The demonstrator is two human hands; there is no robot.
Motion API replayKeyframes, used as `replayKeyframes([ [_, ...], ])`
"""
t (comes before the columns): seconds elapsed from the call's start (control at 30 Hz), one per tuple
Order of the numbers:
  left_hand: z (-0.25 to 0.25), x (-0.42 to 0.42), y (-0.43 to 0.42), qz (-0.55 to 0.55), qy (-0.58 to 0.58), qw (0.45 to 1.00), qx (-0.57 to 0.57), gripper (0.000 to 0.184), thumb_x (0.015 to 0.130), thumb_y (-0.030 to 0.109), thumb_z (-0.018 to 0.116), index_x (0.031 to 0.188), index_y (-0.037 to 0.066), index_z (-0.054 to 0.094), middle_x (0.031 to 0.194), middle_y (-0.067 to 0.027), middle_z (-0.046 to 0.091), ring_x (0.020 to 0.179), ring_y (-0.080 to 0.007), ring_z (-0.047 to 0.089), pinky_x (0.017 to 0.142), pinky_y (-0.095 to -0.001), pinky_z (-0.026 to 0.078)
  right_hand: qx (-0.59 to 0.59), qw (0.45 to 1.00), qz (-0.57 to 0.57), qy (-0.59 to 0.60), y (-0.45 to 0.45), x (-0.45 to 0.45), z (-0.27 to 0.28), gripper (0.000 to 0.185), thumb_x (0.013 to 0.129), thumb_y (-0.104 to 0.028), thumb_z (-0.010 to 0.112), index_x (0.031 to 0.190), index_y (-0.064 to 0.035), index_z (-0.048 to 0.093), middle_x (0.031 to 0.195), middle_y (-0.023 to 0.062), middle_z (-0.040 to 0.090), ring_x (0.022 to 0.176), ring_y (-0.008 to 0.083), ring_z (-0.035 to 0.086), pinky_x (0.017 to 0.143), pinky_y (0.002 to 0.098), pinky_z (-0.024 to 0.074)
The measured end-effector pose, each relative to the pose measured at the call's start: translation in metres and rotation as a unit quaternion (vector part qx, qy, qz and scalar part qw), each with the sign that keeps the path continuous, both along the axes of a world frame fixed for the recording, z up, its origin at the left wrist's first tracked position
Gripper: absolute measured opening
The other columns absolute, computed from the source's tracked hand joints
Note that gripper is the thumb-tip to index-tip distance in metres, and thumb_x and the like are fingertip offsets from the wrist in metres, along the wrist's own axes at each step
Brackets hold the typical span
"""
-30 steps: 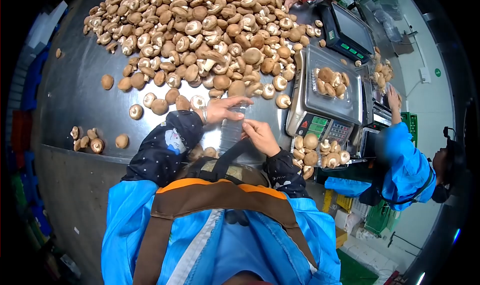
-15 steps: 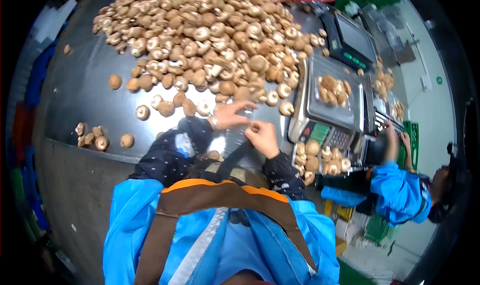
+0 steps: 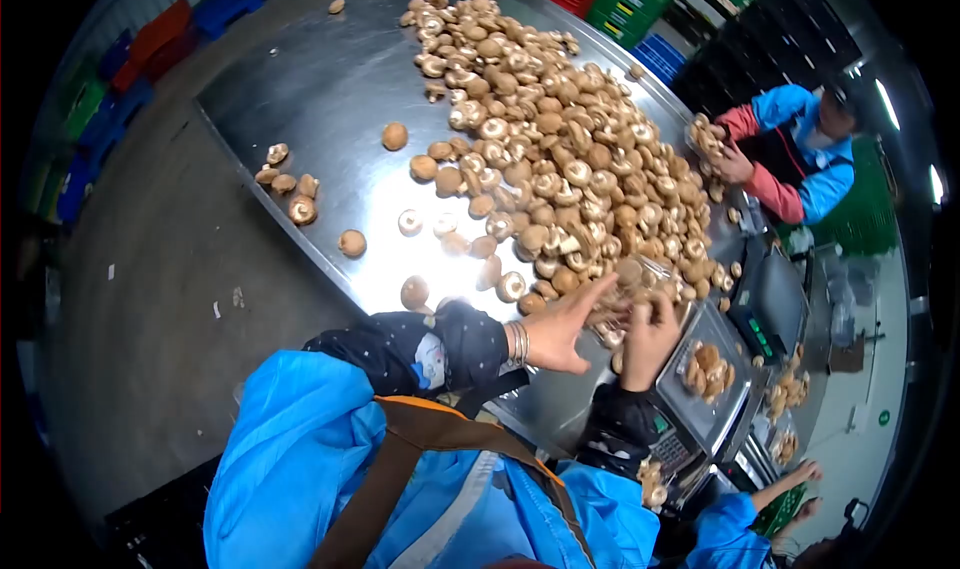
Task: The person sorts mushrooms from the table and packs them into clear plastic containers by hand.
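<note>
Clear plastic punnet [image 3: 652,271] at shiitake pile [image 3: 590,184], toward the bench's [image 3: 320,79] near edge.
Left hand [image 3: 562,331] wide; right hand [image 3: 650,337] curled beside it, grip unclear.

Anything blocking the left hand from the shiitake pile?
Partly: a clear plastic container by the right hand overlaps the near edge of the shiitake pile, just right of the left hand. Left of the container, nothing visible.

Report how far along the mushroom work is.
Done, it seems: a clear tray of mushrooms on the scale. In hand: a clear container, apparently in the right hand, its fill blurred; the left hand is open. Remaining: the large loose heap on the table.
</note>
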State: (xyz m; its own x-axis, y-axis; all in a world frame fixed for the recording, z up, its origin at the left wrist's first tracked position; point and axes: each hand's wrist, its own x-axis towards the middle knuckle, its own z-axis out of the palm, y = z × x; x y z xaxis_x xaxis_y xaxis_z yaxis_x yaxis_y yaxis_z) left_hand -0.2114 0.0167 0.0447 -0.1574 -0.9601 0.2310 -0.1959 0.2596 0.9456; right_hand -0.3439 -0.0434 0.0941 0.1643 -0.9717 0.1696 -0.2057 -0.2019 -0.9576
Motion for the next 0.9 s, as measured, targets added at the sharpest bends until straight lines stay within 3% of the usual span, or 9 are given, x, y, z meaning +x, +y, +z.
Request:
replayKeyframes([
  [0.13,-0.034,0.073,-0.003,0.180,0.005,0.983,0.032,0.086,0.068,-0.013,0.053,0.141,0.013,0.016,0.109,-0.0166,0.060,0.099,-0.0297,0.062,0.078,-0.0333,0.052,-0.068,0.990,0.101,0.072,0.002,0.099,-0.034,0.008,0.079,-0.006,0.060,0.082,-0.0012,0.055,0.063,0.0058,0.059,0.056,0.0108,0.058,0.052,0.0246,0.0456],
  [0.23,-0.023,0.164,-0.008,0.205,0.103,0.959,0.165,0.078,0.069,-0.005,0.059,0.137,0.014,0.026,0.100,-0.0149,0.061,0.090,-0.0265,0.064,0.075,-0.0359,0.052,-0.073,0.974,0.204,0.074,-0.004,0.165,-0.038,0.016,0.081,-0.009,0.063,0.093,-0.0002,0.057,0.075,0.0098,0.065,0.065,0.0139,0.064,0.059,0.0263,0.0483],
  [0.33,-0.105,0.318,-0.049,0.285,0.043,0.954,0.084,0.085,0.069,-0.011,0.057,0.140,0.019,0.022,0.100,-0.0094,0.059,0.083,-0.0200,0.063,0.059,-0.0300,0.055,-0.056,0.972,0.199,0.113,-0.022,0.203,-0.066,0.016,0.086,-0.008,0.060,0.099,0.0000,0.057,0.077,0.0086,0.066,0.070,0.0143,0.064,0.063,0.0259,0.0489],
  [0.37,-0.088,0.375,-0.053,0.301,0.024,0.933,0.195,0.086,0.068,-0.011,0.057,0.140,0.021,0.022,0.099,-0.0116,0.059,0.080,-0.0201,0.061,0.055,-0.0297,0.054,-0.074,0.968,0.185,0.150,-0.027,0.210,-0.076,0.013,0.088,-0.008,0.057,0.098,0.0005,0.058,0.075,0.0068,0.066,0.071,0.0126,0.065,0.063,0.0248,0.0490],
  [0.4,-0.083,0.423,-0.055,0.363,-0.038,0.911,0.193,0.070,0.072,0.000,0.056,0.134,0.021,0.030,0.083,-0.0149,0.064,0.079,-0.0289,0.063,0.071,-0.0365,0.051,-0.092,0.963,0.160,0.197,-0.029,0.216,-0.084,0.013,0.087,-0.009,0.058,0.096,0.0007,0.058,0.076,0.0096,0.066,0.071,0.0157,0.065,0.063,0.0264,0.0490],
  [0.53,-0.126,0.634,-0.114,0.463,-0.268,0.776,0.335,0.066,0.076,0.008,0.055,0.135,0.016,0.026,0.103,-0.0235,0.060,0.096,-0.0420,0.059,0.083,-0.0452,0.047,-0.033,0.961,0.073,0.265,-0.018,0.223,-0.115,0.015,0.084,-0.010,0.059,0.096,-0.0004,0.060,0.078,0.0167,0.064,0.072,0.0269,0.065,0.065,0.0330,0.0489],
  [0.7,-0.180,0.786,-0.205,0.560,-0.281,0.718,0.303,0.066,0.078,0.016,0.058,0.134,0.011,0.025,0.110,-0.0259,0.058,0.101,-0.0421,0.057,0.087,-0.0450,0.045,0.072,0.942,0.012,0.328,-0.008,0.225,-0.144,0.018,0.082,-0.010,0.058,0.096,0.0004,0.061,0.079,0.0154,0.065,0.074,0.0245,0.065,0.068,0.0316,0.0489],
  [0.8,-0.139,0.790,-0.259,0.514,-0.268,0.717,0.387,0.065,0.078,0.012,0.056,0.137,0.012,0.027,0.123,-0.0235,0.052,0.113,-0.0362,0.053,0.095,-0.0395,0.042,0.081,0.933,-0.001,0.350,-0.018,0.243,-0.147,0.014,0.082,-0.010,0.059,0.092,-0.0002,0.061,0.076,0.0153,0.064,0.070,0.0240,0.065,0.065,0.0321,0.0487],
  [0.9,-0.184,0.838,-0.351,0.400,-0.392,0.736,0.381,0.065,0.078,0.011,0.057,0.138,0.011,0.032,0.126,-0.0213,0.051,0.118,-0.0329,0.050,0.098,-0.0363,0.040,0.108,0.932,-0.012,0.346,-0.032,0.254,-0.161,0.012,0.081,-0.008,0.061,0.089,0.0005,0.060,0.073,0.0145,0.063,0.067,0.0214,0.064,0.062,0.0312,0.0481],
])
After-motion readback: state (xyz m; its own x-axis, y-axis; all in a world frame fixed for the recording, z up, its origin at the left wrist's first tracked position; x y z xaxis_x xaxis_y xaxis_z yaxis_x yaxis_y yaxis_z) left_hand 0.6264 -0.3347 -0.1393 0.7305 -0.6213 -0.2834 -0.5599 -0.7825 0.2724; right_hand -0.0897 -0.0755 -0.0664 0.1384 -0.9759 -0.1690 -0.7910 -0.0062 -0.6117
